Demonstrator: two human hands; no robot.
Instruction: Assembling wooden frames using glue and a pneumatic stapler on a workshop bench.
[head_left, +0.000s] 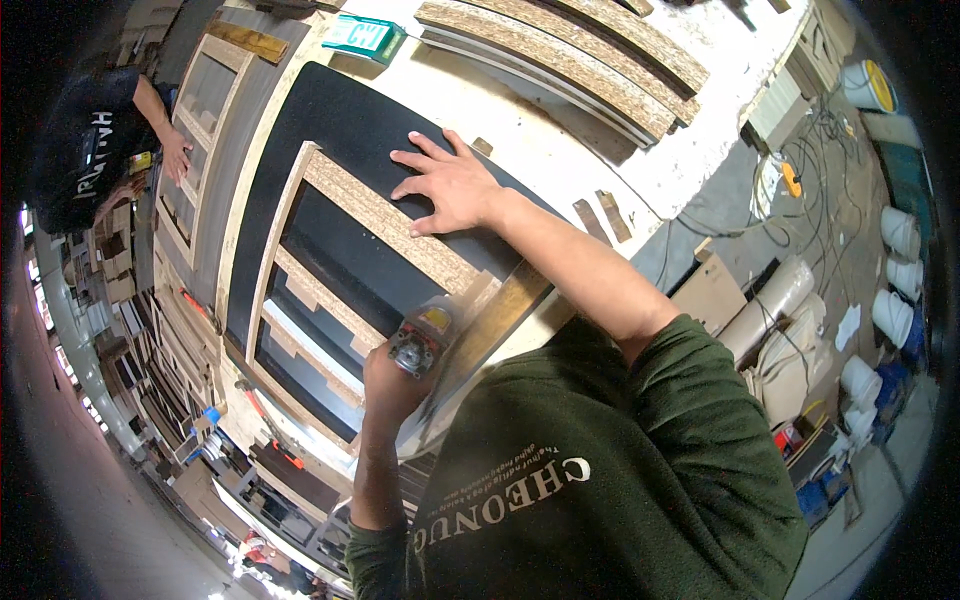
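On the bench lies a large black panel (400, 118) with a rounded corner, and a ladder-like frame of chipboard strips (390, 215) rests on top of it. My left hand (392, 388) is wrapped round a nail gun (425, 335), grey and black with a yellow label. Its nose is hidden beneath it, over the near end of the widest strip. Fingers spread, my right hand (450, 188) lies flat on the black panel, with the thumb at the edge of that strip. Small wood blocks (300, 290) sit against the inner strips.
Chipboard strips (560, 60) are stacked at the far side, beside a green and white box (362, 38). Short wood scraps (603, 218) lie on the bench. At left, a co-worker's hand (175, 155) touches another frame. Cables (830, 170) and white buckets (893, 318) are on the right floor.
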